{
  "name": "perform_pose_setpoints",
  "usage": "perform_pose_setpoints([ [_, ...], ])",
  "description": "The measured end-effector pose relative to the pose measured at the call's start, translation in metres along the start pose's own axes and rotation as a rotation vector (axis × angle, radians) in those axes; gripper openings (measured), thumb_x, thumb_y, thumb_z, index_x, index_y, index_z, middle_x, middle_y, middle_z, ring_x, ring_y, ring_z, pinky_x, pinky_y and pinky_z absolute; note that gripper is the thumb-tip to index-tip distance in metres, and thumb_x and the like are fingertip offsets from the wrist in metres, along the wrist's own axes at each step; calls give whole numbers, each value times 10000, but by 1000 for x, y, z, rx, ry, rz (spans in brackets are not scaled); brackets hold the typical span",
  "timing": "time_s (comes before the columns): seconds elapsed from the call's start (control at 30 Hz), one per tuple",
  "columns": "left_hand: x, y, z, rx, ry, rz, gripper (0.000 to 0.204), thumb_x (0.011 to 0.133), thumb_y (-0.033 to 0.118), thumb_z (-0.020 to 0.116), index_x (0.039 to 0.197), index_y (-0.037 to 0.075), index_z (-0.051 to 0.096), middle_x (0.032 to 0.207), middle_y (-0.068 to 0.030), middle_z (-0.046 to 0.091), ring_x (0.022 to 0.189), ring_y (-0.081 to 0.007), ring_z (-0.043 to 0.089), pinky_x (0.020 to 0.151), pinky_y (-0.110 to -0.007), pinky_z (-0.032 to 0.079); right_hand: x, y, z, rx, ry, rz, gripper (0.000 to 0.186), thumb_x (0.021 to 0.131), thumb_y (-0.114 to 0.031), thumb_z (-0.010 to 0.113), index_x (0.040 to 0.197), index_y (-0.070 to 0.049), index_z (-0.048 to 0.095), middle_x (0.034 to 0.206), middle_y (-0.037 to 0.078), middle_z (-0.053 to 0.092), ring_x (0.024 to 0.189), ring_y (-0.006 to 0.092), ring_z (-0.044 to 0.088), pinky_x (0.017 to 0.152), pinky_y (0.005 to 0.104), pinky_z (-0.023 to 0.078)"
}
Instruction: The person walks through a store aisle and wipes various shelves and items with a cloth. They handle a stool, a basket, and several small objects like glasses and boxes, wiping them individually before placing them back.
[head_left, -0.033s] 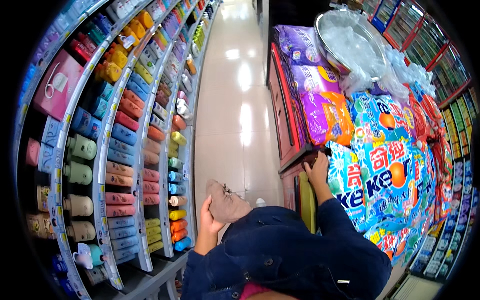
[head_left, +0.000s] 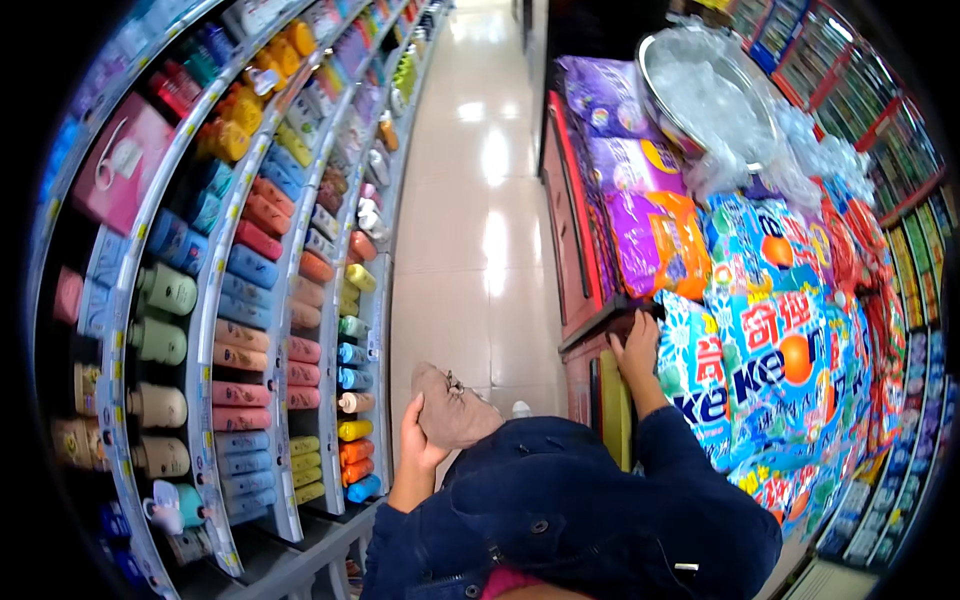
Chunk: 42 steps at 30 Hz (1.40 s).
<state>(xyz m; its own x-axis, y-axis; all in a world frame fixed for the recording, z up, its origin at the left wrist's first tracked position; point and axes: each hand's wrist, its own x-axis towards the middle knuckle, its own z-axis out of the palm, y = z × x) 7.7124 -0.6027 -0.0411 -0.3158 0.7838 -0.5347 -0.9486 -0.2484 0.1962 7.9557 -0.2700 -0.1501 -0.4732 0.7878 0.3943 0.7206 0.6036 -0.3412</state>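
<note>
My left hand is closed on the edge of a soft greyish-pink cloth item with thin dark lines on top, held in front of my dark blue jacket. I cannot tell exactly what the cloth item is. Over on the right, my right hand rests by the edge of the display, against a blue detergent bag. Its thumb and fingers are apart, and nothing shows between them. Below it stands a flat yellow-green panel. The undersides of the right fingers are partly hidden.
Shelves of bottles line the left side. A pale tiled aisle runs ahead. On the right are purple bags, an orange-and-purple bag, a metal basin with clear plastic, and glass-fronted cabinets behind.
The right fingers have spread slightly and moved a little down the display edge. The view has shifted slightly. My left hand keeps its hold on the cloth item.
</note>
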Motion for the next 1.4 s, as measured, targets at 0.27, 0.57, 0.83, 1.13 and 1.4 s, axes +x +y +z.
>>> perform_pose_setpoints([
  [0.27,-23,14,8,-136,-46,71,436,892,285,558,1244,32,504,1209,-134,572,1124,-301,540,1007,-461,392,-23,-12,-17,-255,-7,-263,556,717,-165,681,1221,-19,498,1372,283,337,1240,470,323,1008,619,228],
  [0.57,-92,7,-46,-149,-13,299,404,912,265,564,1235,30,500,1164,-138,589,1080,-269,568,968,-414,437,8,-295,-41,625,-441,-951,548,858,-83,546,1370,-37,357,1228,231,506,1180,306,486,938,377,425],
  [0.83,-194,6,-102,-303,235,709,536,910,418,542,1300,74,412,1213,-79,534,1117,-206,531,941,-361,446,-182,-452,-53,1014,-1145,-1072,581,904,-221,536,1369,42,308,1346,274,385,1248,406,385,1036,421,334],
  [1.13,-307,15,-192,-200,637,1349,435,947,412,459,1244,96,496,1190,-72,561,1070,-163,536,932,-311,421,-277,-531,-108,999,-1483,-977,294,931,-215,496,1145,-18,542,1033,199,606,959,296,606,837,358,462],
  [1.4,-313,40,-201,244,780,1642,523,953,364,430,1371,66,328,1408,-147,354,1259,-250,392,1055,-377,288,-299,-566,-166,1402,-1270,-1414,559,939,-227,446,1405,20,260,1402,222,309,1328,321,278,1105,404,170],
])
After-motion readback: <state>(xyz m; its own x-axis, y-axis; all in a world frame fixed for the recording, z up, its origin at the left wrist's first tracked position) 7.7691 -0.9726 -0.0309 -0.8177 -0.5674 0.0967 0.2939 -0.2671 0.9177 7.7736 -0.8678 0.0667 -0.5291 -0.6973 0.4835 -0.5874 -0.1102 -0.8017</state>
